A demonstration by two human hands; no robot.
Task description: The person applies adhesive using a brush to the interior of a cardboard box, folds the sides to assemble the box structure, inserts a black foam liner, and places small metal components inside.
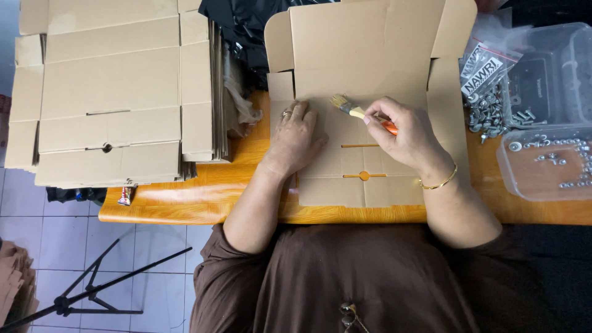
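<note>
Head view, frame centre: our right hand [404, 132] pinches a small brush [354, 111], bristles just upper left of it; our left hand [295, 137] presses spread on the flat cardboard box [364, 61].

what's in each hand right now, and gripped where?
Right hand holds a small paintbrush by its orange handle, bristles on the flat cardboard box blank. Left hand grips nothing; it lies flat on the blank.
</note>
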